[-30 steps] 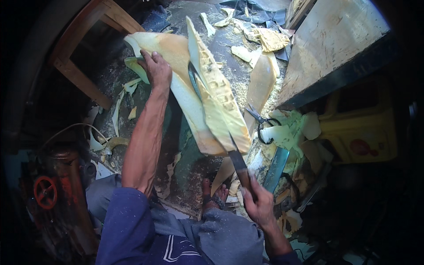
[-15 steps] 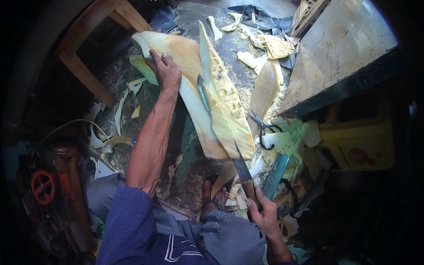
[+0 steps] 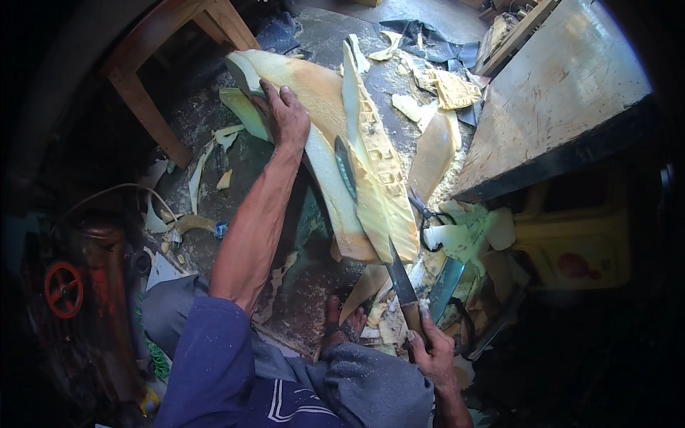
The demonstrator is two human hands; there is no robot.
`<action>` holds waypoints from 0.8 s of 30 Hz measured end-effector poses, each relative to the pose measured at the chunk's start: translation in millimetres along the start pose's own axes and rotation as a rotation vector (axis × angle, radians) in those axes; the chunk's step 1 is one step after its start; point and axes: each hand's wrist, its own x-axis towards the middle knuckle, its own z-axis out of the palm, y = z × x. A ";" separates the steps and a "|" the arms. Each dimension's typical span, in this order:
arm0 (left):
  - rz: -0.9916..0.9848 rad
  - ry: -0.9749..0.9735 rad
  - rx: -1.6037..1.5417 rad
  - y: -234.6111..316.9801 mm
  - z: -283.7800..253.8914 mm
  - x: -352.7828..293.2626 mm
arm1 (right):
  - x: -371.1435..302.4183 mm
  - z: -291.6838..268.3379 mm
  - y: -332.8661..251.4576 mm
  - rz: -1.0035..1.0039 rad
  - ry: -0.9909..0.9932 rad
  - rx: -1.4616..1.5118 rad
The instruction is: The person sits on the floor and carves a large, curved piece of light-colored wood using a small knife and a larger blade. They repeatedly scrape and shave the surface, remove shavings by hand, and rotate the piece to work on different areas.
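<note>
My left grip (image 3: 290,123) clasped the foam block (image 3: 317,89) at twelve o'clock, my right grip (image 3: 434,353) wrapped the knife (image 3: 402,279) — a slab (image 3: 376,178) looked partly sliced free, though how much was left joined, I couldn't tell.

View from my head, tipped down over my work
I wear this wide fisheye as the left lens of a pair; it faces down and forward, taking in my left hand (image 3: 288,124) and right hand (image 3: 434,354) at close range. My blue sleeve (image 3: 210,360) and grey trousers (image 3: 378,381) sit nearest, at the lower edge; the floor (image 3: 242,162) runs farther off toward the top.
</note>
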 end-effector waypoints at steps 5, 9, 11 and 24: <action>-0.019 -0.006 -0.040 -3.8 2.3 0.4 | 0.3 2.1 0.7 0.188 -0.062 0.040; 0.017 -0.003 -0.093 -15.5 7.7 5.1 | -5.1 0.6 4.0 0.113 -0.036 0.007; 0.015 -0.003 -0.115 -21.2 11.0 7.2 | -12.3 -3.3 7.1 0.220 -0.073 0.054; -0.004 0.017 -0.010 -2.6 4.4 0.2 | -250.9 -86.4 123.5 0.810 0.259 0.125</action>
